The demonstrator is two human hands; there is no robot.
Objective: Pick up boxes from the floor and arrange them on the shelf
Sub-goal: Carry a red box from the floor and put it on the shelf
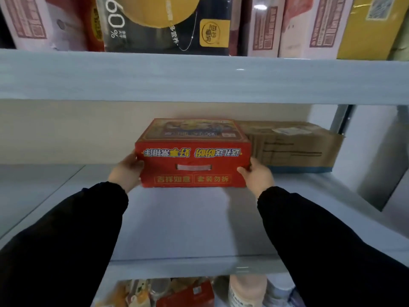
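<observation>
A red box (192,156) with yellow print and a white carry handle sits on the middle shelf (177,218), well back from the front edge. My left hand (126,173) holds its left side and my right hand (256,175) holds its right front corner, fingers curled round the edges. To the right of the red box, a brown cardboard box (292,147) lies on the same shelf, touching or almost touching it.
The upper shelf (199,78) carries a black and yellow box (163,25), pink-white boxes (265,27) and a yellow box (365,29). Below the front edge, a lower level shows red packaging (188,295) and bottles (245,291). A metal upright (342,120) stands at the right.
</observation>
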